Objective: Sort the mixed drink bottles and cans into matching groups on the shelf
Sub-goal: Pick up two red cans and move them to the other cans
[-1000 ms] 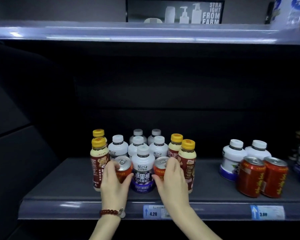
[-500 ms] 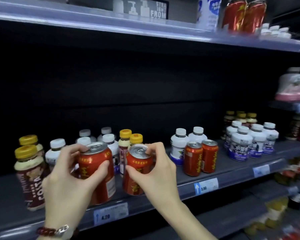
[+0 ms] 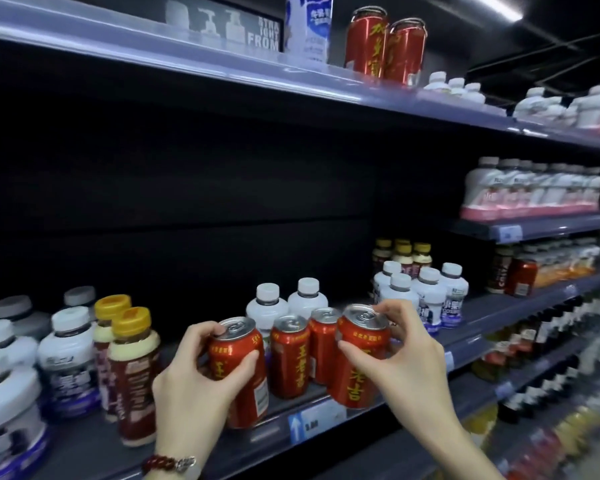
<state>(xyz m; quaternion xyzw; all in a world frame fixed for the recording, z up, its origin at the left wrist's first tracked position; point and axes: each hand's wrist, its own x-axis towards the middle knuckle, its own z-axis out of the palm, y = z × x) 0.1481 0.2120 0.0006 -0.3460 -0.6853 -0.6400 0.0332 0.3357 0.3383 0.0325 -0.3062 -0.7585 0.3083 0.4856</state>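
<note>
While both hands worked at the shelf (image 3: 471, 306) front, the left hand (image 3: 194, 382) was wrapped around a red can (image 3: 238, 375), fingers curled at its rim, thumb across the label. Right hand (image 3: 406, 368) gripped a second red can (image 3: 359, 362) near the top, tilted slightly. Between them stood two more red cans (image 3: 290, 358), upright on the shelf, close by both held ones. White-capped bottles (image 3: 284, 303) stood behind; yellow-capped brown bottles (image 3: 132, 372) stood to the left. Beaded bracelet (image 3: 167, 462) on left wrist.
</note>
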